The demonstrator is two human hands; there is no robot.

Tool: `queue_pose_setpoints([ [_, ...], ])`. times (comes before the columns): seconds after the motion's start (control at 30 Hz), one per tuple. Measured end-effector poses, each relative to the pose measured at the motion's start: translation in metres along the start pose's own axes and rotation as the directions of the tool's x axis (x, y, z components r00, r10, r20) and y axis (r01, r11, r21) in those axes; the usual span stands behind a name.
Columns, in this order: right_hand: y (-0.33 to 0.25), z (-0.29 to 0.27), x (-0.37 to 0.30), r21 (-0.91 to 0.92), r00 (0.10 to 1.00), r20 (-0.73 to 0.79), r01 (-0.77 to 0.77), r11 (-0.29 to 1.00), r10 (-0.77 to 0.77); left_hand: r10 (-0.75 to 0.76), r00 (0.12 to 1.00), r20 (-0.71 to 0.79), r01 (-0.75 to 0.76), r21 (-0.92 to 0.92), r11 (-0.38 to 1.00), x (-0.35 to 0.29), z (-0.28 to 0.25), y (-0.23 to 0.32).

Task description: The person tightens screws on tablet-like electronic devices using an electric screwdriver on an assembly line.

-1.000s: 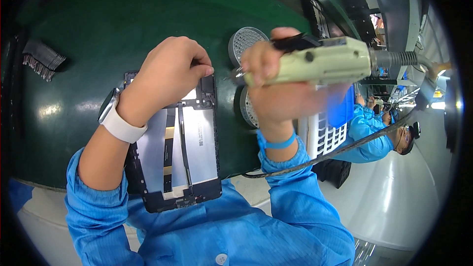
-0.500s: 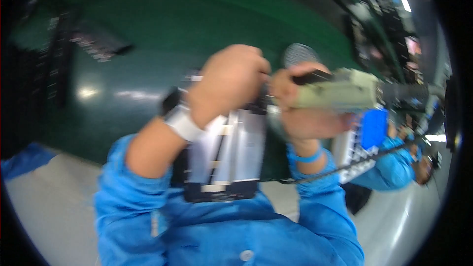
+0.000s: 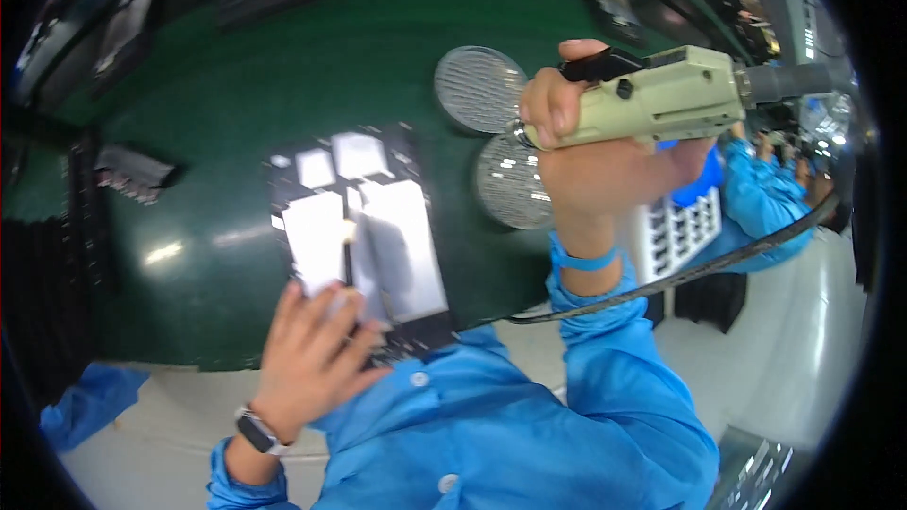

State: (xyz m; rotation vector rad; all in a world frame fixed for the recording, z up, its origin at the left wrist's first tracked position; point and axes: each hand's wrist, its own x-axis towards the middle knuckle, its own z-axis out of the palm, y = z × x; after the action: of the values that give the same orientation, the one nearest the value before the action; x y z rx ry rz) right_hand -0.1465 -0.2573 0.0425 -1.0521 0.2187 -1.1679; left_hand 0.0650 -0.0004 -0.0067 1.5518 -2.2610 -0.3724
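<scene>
- Glossy green surface [image 3: 217,307], a flat black-framed device with pale rectangular panels [image 3: 383,246] lying at its near edge.
- Left hand [image 3: 316,349]: grip spread wide over the device's lower-left end.
- Right hand [image 3: 588,170]: grip wrapped round a pale-green electric screwdriver [image 3: 657,102] beside two round grey textured dishes [image 3: 482,90].
- Off right, a co-worker in blue [image 3: 756,194].

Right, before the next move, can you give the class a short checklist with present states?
1. Screwdriver gripped in the right hand: ok.
2. Screwdriver held away from the tablet: ok.
3. Left hand pressing the tablet: cannot tell; its fingers overlap the lower left part.
4. Screw on the screwdriver's tip: cannot tell.
5. Round trays beside the tablet: ok, on its right.
6. Cable clear of the right sleeve: not ok, crosses it.
</scene>
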Motion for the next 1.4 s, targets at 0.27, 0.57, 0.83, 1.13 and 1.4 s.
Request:
queue_pose_setpoints([
  [0.27,0.018,-0.038,-0.036,-0.063,0.980,-0.194,0.039,0.997,-0.051,0.028,0.981,-0.192,-0.033,-0.019,0.999,0.097,-0.002,-0.074],
  [0.57,0.025,-0.046,-0.042,-0.209,0.977,-0.213,-0.067,0.976,0.022,-0.179,0.934,-0.308,0.182,-0.019,0.983,0.105,0.013,-0.068],
  [0.83,0.029,-0.033,-0.039,-0.225,0.963,-0.268,-0.094,0.970,0.031,-0.242,0.906,-0.348,0.251,-0.021,0.968,0.100,0.011,-0.067],
  [1.13,0.042,0.050,-0.013,0.077,0.979,-0.022,-0.201,0.977,0.203,-0.257,0.914,-0.313,0.259,-0.035,0.965,0.099,0.012,-0.069],
  [1.4,0.074,0.065,-0.021,0.058,0.945,-0.173,-0.273,0.960,0.279,-0.250,0.913,-0.324,0.243,-0.063,0.968,0.098,0.014,-0.068],
])
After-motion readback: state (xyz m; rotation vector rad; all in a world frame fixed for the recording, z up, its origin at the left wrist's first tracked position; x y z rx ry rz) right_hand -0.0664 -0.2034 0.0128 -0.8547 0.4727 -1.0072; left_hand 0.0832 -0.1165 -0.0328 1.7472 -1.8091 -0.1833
